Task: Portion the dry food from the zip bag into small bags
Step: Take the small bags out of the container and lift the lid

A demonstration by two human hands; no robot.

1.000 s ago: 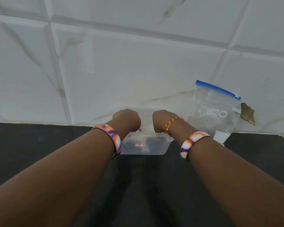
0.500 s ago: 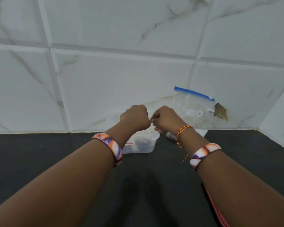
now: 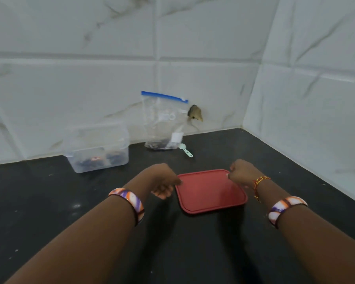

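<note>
Both hands hold a red lid (image 3: 210, 191) that lies flat on the black worktop (image 3: 49, 201), near its front centre.

Left hand (image 3: 164, 184): positioned at the lid's left edge. The fingers are curled, and the fingertips meet the lid rim at its upper left corner. The grip appears to pinch the rim; the exact finger placement is hidden by the back of the hand. A patterned orange, purple and white bangle (image 3: 129, 203) sits on the left forearm.

Right hand (image 3: 242, 173): positioned at the lid's far right corner. The fingers are curled and pressed together on the rim. A red and yellow thread bracelet (image 3: 258, 185) circles the wrist, and a second patterned bangle (image 3: 283, 208) sits further up the forearm.

Zip bag (image 3: 164, 121): clear, with a blue seal strip across the top. It stands upright against the white marble-tile wall (image 3: 70, 89), at the back of the worktop, well apart from both hands. A small amount of dark dry food (image 3: 158, 145) is visible in its bottom.

Scoop (image 3: 186, 150): pale green, lying on the worktop just beside the bag's right lower corner.

Container (image 3: 96, 148): clear plastic, uncovered, standing left of the bag against the wall. Dark contents lie at its bottom; their nature cannot be determined.

A brown chipped spot (image 3: 195, 113) marks the wall just right of the bag.
</note>
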